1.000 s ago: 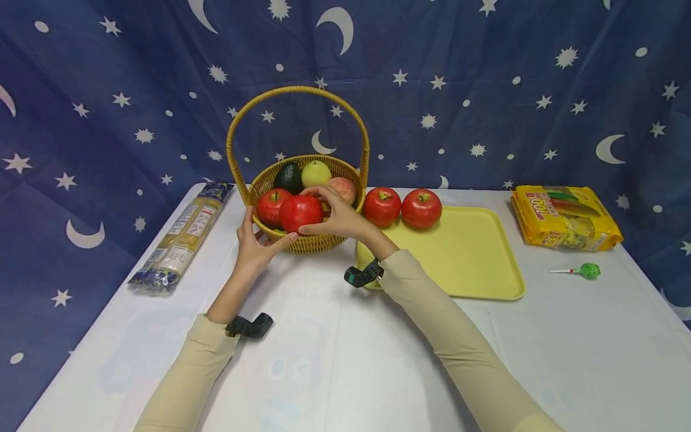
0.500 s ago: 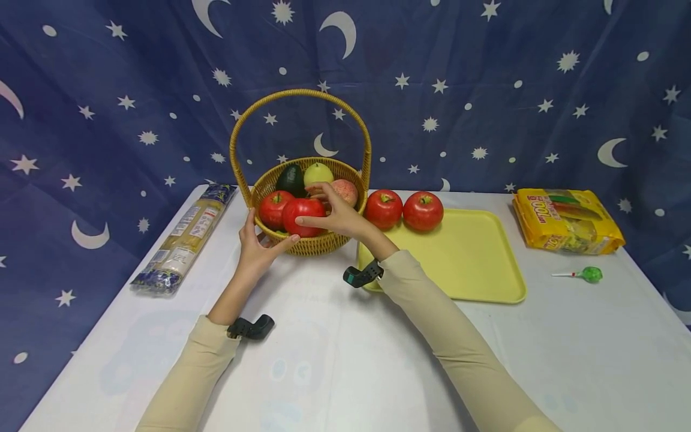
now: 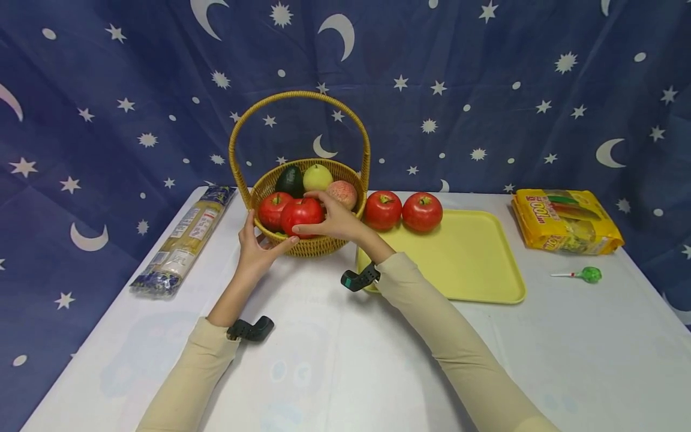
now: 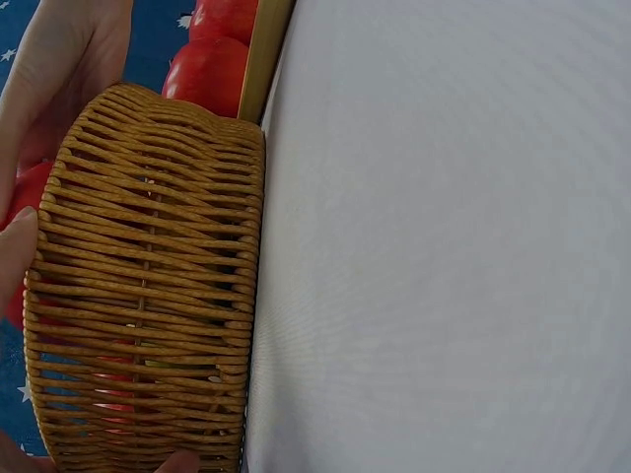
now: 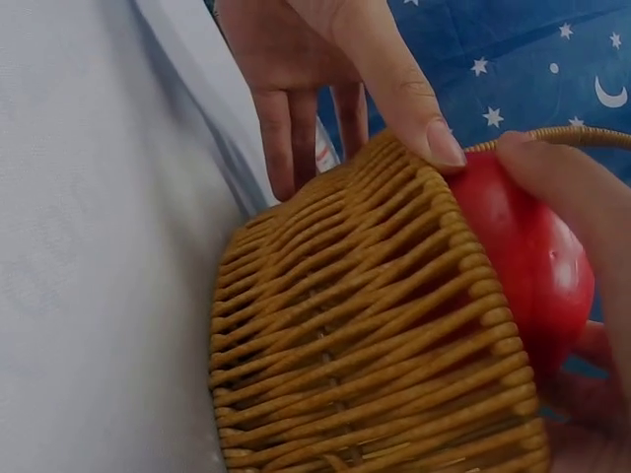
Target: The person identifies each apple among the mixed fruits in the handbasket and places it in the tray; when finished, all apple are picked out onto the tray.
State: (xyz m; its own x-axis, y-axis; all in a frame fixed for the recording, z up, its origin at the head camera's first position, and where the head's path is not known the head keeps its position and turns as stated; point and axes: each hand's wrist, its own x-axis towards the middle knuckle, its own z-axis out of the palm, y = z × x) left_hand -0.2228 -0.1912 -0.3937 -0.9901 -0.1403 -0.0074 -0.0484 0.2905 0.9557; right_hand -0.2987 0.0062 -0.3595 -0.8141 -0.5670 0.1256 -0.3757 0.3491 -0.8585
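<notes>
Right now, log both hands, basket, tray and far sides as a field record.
Right hand: holds red fruit at wicker basket's near rim
Left hand: touches basket's near left side
In basket: avocado, green pear, pinkish fruit, red apple
Yellow tray: two red apples, far left corner
Far right: yellow package, green lollipop
Far left: long package

Across the far side I see a blue backdrop (image 3: 486,78) printed with white moons and stars. A white cloth (image 3: 335,384) covers the table. On my left a long clear packet (image 3: 186,243) lies slanting, its ends dark blue. Right of centre I have a yellow tray (image 3: 475,258), two red apples (image 3: 423,212) side by side at its far left corner. Far right sits a yellow bag (image 3: 567,221), with a green lollipop (image 3: 591,275) just nearer me, stick pointing left.
</notes>
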